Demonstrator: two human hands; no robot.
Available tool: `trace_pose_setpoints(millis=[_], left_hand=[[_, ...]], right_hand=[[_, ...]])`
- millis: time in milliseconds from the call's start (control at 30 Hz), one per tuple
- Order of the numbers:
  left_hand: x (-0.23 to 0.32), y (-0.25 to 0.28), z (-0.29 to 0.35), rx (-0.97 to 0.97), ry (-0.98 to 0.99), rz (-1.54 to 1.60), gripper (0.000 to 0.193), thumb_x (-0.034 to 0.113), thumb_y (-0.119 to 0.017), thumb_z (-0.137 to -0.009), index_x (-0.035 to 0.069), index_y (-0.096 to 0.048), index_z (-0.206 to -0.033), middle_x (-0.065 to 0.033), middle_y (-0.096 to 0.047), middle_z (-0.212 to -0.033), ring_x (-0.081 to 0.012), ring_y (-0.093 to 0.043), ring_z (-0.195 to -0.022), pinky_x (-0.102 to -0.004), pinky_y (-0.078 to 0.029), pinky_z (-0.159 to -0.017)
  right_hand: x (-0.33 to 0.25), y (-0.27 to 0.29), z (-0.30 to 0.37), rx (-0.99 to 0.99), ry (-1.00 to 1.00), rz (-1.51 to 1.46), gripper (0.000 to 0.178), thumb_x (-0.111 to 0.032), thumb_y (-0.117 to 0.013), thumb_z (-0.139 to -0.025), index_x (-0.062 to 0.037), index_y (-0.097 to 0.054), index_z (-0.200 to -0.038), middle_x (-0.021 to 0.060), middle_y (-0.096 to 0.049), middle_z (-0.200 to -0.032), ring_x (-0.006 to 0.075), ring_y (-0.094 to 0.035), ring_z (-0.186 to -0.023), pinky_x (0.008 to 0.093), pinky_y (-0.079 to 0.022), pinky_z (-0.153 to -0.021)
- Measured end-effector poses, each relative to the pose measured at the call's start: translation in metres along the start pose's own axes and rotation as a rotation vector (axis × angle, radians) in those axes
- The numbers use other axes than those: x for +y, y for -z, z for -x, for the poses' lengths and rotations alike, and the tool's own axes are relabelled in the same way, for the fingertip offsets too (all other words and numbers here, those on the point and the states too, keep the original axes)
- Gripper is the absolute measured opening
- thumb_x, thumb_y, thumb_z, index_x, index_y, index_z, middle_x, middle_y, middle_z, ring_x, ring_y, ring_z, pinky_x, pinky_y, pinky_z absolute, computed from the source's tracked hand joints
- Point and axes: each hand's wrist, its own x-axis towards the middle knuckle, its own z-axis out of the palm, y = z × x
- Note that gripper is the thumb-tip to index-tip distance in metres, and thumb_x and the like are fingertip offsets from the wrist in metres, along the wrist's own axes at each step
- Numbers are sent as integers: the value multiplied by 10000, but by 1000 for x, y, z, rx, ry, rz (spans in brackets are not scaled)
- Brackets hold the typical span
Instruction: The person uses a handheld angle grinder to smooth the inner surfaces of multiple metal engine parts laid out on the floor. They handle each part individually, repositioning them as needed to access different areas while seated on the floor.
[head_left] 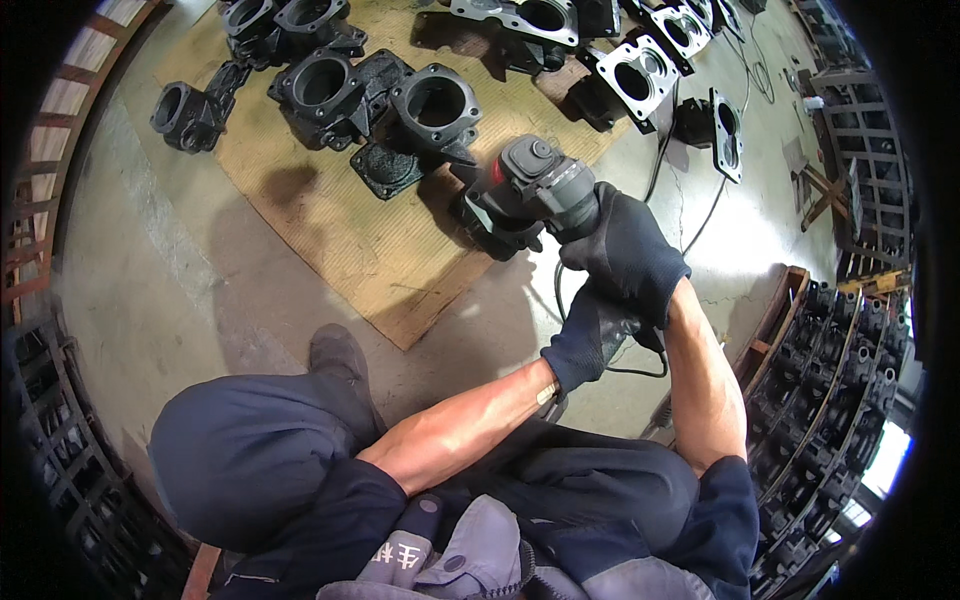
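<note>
My gloved right hand [630, 245] is wrapped round the body of a black angle grinder [545, 180] with a little red on its side. Lower down, my gloved left hand [597, 332] is closed round the rear of the same tool; the fingers of both hands are partly hidden. The grinder's head hangs over a black metal casting [480, 228], and I cannot tell whether the two touch. Right behind that casting stands another with a round opening and flange [437, 103]. A black cord [640, 374] loops below my hands.
Several more black castings [320, 85] stand on a tan cardboard sheet [390, 300]. Castings with bright, machined flanges [640, 80] are at the far right. Cords [712, 215] run across the floor. A crate of dark parts [830, 390] is at right; metal racks [70, 440] line the left.
</note>
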Motion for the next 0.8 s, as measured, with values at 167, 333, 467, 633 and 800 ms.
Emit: trace_pose_setpoints(millis=[167, 333, 467, 633, 800], left_hand=[[-10, -4, 30, 86, -70, -178, 377, -28, -668, -829, -30, -525, -1178, -71, -610, -1116, -132, -576, -1034, -284, -504, -882], [-40, -9, 50, 42, -11, -187, 369, -5, -652, -851, -15, -520, -1196, -74, -605, -1112, -135, -561, -1045, -292, -488, -897], [-45, -29, 59, 11, 124, -10, 345, 9, -540, -925, -9, -472, -1262, -93, -569, -1179, -191, -551, -1112, -333, -469, -962], [-74, -25, 52, -109, 132, 158, 390, 48, -389, -998, -12, -342, -1380, -127, -483, -1294, -229, -506, -1198, -361, -448, -1018], [-68, -22, 54, -89, 195, 181, 411, 13, -436, -980, -22, -332, -1376, -120, -482, -1292, -211, -493, -1207, -348, -439, -1031]], right_hand=[[2, -15, 17, -68, 39, 53, 492, -251, -735, -604, 0, -591, -1002, 213, -670, -827, 371, -665, -802, 387, -517, -762], [12, -20, 40, -77, 7, 46, 525, -243, -723, -611, 11, -573, -1045, 233, -664, -822, 391, -662, -809, 403, -513, -761], [32, -20, 61, -22, -49, 17, 523, -219, -715, -610, 21, -574, -1053, 239, -663, -817, 398, -665, -813, 407, -516, -754], [40, -18, 68, 61, -66, -20, 482, -196, -709, -618, 28, -582, -1026, 244, -661, -792, 395, -670, -796, 407, -521, -732], [38, -21, 66, 13, -15, -7, 468, -201, -709, -617, 26, -587, -1007, 241, -658, -776, 402, -666, -785, 418, -519, -722]])
